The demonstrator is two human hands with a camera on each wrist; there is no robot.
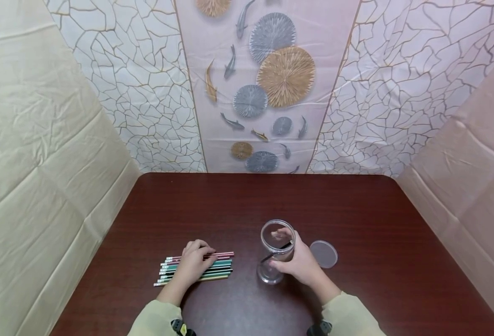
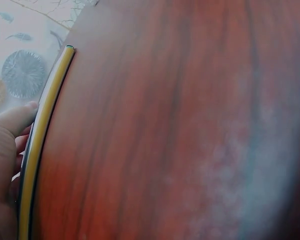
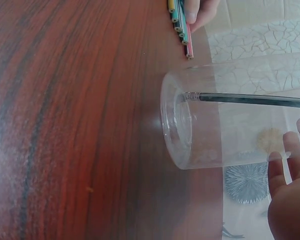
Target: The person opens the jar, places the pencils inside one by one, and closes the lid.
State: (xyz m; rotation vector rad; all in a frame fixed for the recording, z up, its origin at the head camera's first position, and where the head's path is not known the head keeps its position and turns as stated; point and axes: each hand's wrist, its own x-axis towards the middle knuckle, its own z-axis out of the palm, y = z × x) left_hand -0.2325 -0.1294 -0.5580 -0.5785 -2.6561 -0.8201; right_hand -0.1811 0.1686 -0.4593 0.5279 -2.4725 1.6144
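My left hand lies over a row of pencils on the table, with thumb and forefinger on either side of a red one at the far edge of the row. The pencils are red, green, black and yellow, their white eraser ends to the left. My right hand grips a clear jar from the right, thumb on the near side and fingers behind. The jar stands upright and uncovered. One black pencil leans inside it, eraser end down. A yellow pencil fronts the row in the left wrist view.
A round translucent lid lies flat on the dark red-brown table, just right of the jar. Patterned cloth hangs behind the table's far edge, and plain cream cloth hangs along the sides.
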